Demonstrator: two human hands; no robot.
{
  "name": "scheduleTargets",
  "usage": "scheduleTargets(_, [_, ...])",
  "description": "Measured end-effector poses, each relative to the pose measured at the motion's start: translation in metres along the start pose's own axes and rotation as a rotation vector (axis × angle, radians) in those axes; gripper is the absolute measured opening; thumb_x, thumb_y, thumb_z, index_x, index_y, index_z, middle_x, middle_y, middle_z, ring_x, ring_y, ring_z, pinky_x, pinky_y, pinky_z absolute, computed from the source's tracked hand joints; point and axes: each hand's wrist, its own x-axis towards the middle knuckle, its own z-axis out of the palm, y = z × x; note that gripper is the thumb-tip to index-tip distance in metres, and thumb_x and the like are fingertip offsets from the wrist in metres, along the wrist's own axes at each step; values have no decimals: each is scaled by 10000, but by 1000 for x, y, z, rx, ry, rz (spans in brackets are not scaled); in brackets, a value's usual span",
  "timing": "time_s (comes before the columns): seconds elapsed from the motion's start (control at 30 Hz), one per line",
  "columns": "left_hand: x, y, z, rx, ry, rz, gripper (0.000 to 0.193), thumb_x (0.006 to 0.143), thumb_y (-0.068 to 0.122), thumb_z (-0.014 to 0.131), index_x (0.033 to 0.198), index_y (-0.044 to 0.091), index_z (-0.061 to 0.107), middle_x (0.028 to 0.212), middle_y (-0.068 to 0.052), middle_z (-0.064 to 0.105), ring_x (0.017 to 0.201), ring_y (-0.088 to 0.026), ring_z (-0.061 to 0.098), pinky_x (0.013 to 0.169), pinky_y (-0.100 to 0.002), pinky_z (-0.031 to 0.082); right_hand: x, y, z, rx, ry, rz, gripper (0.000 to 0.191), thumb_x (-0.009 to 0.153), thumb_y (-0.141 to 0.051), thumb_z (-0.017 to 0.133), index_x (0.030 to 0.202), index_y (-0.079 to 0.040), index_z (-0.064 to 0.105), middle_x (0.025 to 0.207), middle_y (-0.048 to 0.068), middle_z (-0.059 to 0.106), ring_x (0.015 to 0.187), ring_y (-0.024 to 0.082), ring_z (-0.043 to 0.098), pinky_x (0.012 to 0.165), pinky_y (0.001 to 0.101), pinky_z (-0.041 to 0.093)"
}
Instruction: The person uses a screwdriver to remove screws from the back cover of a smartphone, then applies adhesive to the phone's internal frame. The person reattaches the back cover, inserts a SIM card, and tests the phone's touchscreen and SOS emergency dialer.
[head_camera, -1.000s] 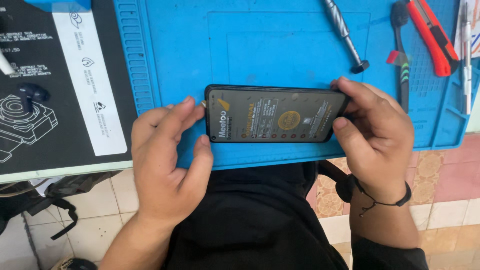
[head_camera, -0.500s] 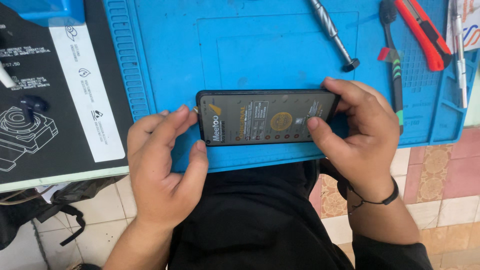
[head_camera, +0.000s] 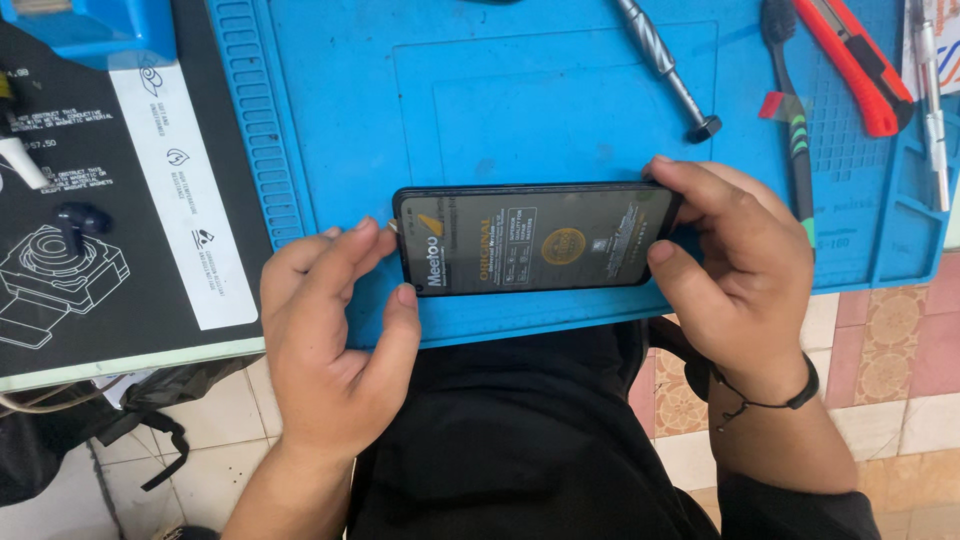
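Note:
A black smartphone (head_camera: 535, 238) lies flat and sideways near the front edge of a blue work mat (head_camera: 520, 90), its screen covered by a dark printed film. My right hand (head_camera: 735, 260) grips the phone's right end, thumb on the screen and fingers wrapped over the top corner. My left hand (head_camera: 335, 330) rests on the mat at the phone's left end. Its thumb and forefinger pinch at the short edge, where a small pale tab shows.
A metal screwdriver (head_camera: 665, 65), a black-and-green tool (head_camera: 795, 130), a red utility knife (head_camera: 855, 60) and tweezers (head_camera: 932, 95) lie at the mat's back right. A black printed mat (head_camera: 110, 200) with a small dark part (head_camera: 80, 218) lies at left. Tiled floor shows below.
The view has shifted slightly, so phone and hands sit a little higher in frame. Both hands keep their hold at the phone's ends; my right thumb has slid slightly across the screen.

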Motion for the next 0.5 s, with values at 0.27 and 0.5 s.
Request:
scheduleTargets(0.27, [5,5,0,8,-6,-36,521,846,-71,707,1336,-60,529,1193,-225,592,1159,-223,655,1119,-377,462,-1,1,-3,-8,-37,-28,474,913,52,699,1376,34,601,1296,117,621,1063,118,614,962,223,516])
scheduleTargets(0.5, [5,3,0,61,-15,15,529,878,-61,710,1378,-40,536,1199,-155,701,1210,-226,591,1141,-361,415,4,-4,0,32,-20,3,513,852,50,689,1357,32,599,1317,119,611,1097,137,614,950,238,518])
